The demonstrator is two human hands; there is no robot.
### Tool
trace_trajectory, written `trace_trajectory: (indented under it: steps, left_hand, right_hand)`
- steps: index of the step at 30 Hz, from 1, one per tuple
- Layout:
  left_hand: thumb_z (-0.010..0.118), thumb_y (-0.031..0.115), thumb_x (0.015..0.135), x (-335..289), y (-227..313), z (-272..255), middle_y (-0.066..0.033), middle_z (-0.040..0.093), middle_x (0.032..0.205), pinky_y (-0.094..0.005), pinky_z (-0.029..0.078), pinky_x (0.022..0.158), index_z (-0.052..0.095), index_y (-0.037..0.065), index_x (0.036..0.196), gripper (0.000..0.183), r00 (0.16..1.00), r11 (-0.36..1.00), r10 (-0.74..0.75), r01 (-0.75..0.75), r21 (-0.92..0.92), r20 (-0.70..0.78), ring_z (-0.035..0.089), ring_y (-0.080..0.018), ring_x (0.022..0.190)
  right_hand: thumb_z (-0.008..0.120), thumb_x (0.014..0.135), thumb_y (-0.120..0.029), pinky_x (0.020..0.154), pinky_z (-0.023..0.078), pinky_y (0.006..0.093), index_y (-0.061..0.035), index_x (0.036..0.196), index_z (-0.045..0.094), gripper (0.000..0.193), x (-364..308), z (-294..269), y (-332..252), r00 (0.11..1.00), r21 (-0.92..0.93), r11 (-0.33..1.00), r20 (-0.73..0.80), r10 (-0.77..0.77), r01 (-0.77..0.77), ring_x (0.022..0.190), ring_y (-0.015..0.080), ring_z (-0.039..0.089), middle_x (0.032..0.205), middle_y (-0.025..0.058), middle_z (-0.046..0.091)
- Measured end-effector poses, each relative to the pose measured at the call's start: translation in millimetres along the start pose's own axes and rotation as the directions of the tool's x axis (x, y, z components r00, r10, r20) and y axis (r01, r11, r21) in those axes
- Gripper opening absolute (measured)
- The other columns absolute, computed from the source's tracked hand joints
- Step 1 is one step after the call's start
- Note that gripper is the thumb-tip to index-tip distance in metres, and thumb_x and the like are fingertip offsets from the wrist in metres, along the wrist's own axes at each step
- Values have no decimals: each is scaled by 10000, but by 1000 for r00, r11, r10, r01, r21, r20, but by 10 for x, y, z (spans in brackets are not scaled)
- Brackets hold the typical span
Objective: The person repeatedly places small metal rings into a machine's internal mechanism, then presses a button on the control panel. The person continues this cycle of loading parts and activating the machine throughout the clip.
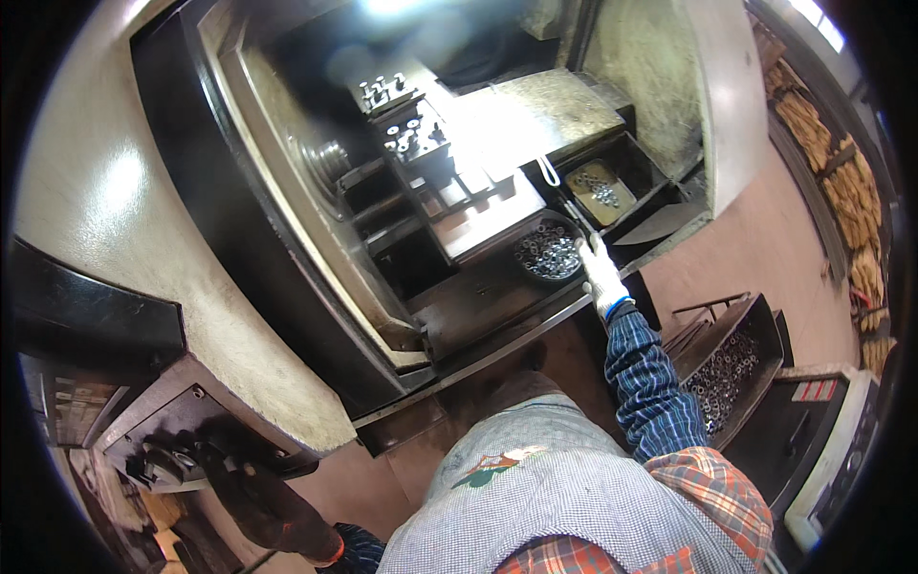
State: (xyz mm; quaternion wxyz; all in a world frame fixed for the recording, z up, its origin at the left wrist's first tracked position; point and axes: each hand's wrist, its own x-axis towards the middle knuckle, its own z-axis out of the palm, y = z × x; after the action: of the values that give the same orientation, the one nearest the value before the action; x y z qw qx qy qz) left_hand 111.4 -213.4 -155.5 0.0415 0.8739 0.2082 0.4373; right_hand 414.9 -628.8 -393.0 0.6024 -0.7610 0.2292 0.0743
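My right hand (601, 275), in a white glove, reaches into the machine beside a dark round bowl (524, 272) full of small metal rings (553, 251). Its fingers are closed round a thin dark rod (572, 206), with a pale loop (548, 171) at its far end. How the fingers wrap the rod is partly hidden. At the lower left, my left hand (251, 497) wears a dark glove. Its fingers stretch toward the dark knobs (170, 461) on a control panel (124, 435), and nothing shows in them.
Cylindrical metal tooling (411, 139) stands on a block inside the machine, right of the round chuck (330, 161). A tray (601, 191) of small metal parts lies past the bowl. At right, a metal bin (732, 368) holds many rings. The machine's front edge (478, 352) runs before me.
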Motion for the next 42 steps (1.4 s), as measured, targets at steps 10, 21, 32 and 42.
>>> trace_trajectory:
  steps: [10,21,32,42]
  left_hand:
    - [526,179,1030,-219,672,307,-159,669,1053,-289,547,630,624,-64,1198,311,963,909,263,-266,-321,-52,658,-185,815]
    - [438,640,992,-946,3028,802,-8,620,698,-235,367,402,700,38,1010,657,-252,194,676,967,163,692,520,-74,513]
    - [291,818,910,-1941,4475,200,6,518,528,-257,297,345,669,81,985,832,-702,697,608,695,174,371,441,-125,371]
    - [553,427,990,-2851,5489,-878,8,597,690,-243,384,393,622,47,1201,441,-709,703,696,705,90,113,509,-108,471]
  right_hand:
    - [721,888,-414,736,503,336,-52,991,692,377,-1173,-803,-58,994,-389,916,-4,-107,97,807,168,641,882,93,700]
    - [801,762,-190,1011,463,510,-89,1194,678,461,-2752,-1964,-791,471,-468,329,226,-853,820,1151,347,608,1182,152,664]
    - [599,798,-202,968,459,482,-68,1210,616,433,-3571,-3484,-178,360,-676,-9,403,-842,737,988,260,632,1014,92,667]
    - [696,820,-202,893,524,466,-95,1279,636,475,-4880,-4414,622,458,-906,286,-120,-881,312,939,232,649,1012,56,645]
